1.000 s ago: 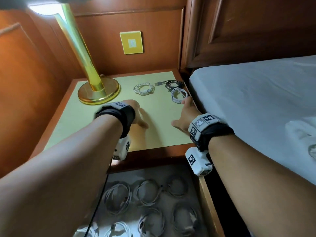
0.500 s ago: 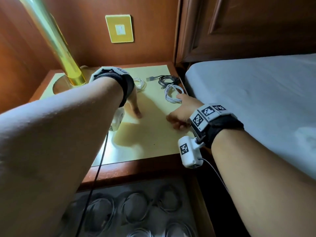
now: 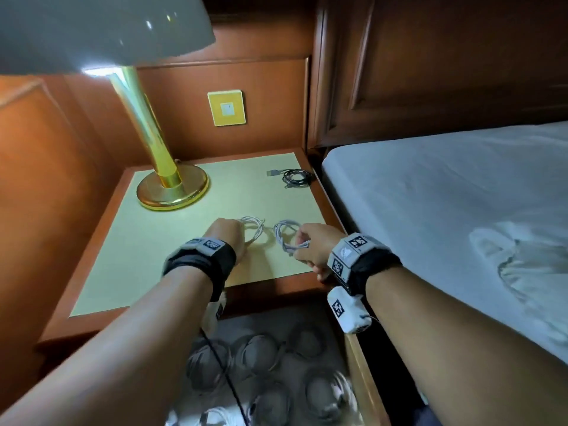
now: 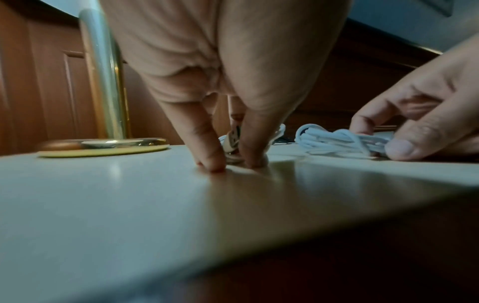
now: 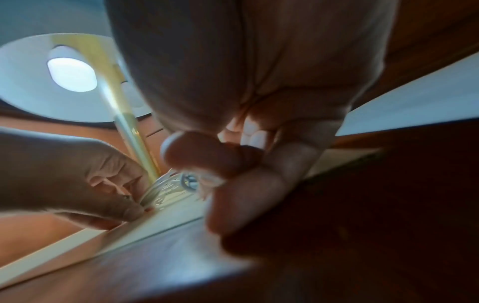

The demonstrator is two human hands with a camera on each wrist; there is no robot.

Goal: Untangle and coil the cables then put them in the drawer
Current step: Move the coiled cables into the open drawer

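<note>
Both hands [image 3: 226, 238] [image 3: 313, 245] have dragged 2 white cables [image 3: 255, 230] [image 3: 285, 238] nearer the nightstand's [image 3: 159, 259] front.

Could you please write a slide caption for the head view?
Each hand holds a coiled white cable on the nightstand above the open drawer.

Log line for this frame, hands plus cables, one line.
left hand: grips left white coil | right hand: grips right white coil | black cable: untouched on nightstand | drawer: open

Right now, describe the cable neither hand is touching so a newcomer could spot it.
Start at the nightstand top beside the bed. In its far corner nearest the bed lies the black cable, coiled. It is the only dark one; the two white coils sit nearer, at the hands.
</note>
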